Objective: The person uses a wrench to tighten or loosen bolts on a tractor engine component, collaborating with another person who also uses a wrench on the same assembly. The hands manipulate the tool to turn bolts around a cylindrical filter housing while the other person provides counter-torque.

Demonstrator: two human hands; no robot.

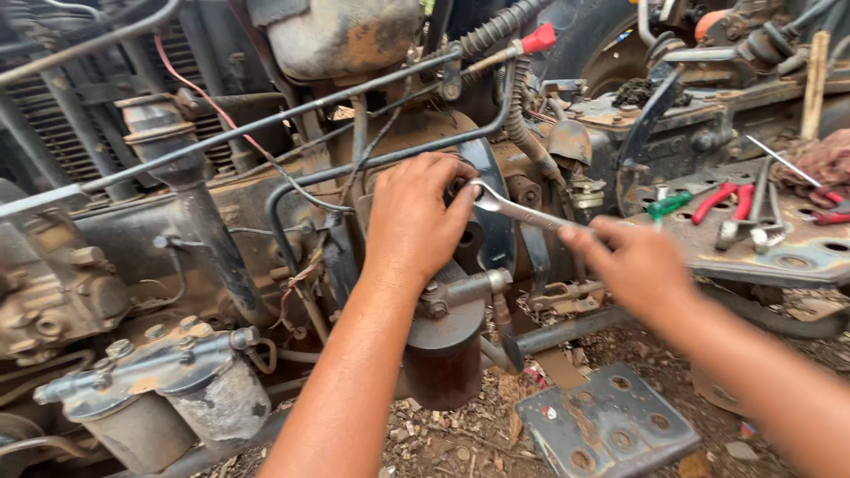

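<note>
Grimy engine block [292, 221] fills the background — left hand [412, 221] steadies the wrench head [478, 190], right hand [633, 261] clenches the wrench [522, 211] at its far end; stiff, likely greasy-slick steel.

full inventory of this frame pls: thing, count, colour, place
spanner: 1, silver, centre, head on the engine, shaft running right
engine block: 1, rusty brown-black, left and centre
filter canisters: 2, grey, lower left
cylindrical canister: 1, dark brown, below centre
red cap: 1, red, on a hose end, top centre
pliers: 1, red handles, on the metal platform at right
screwdriver: 1, green handle, beside the pliers
foot plate: 1, grey, holed, bottom centre
left hand: at the spanner's head
right hand: blurred, at the spanner's shaft end
</note>
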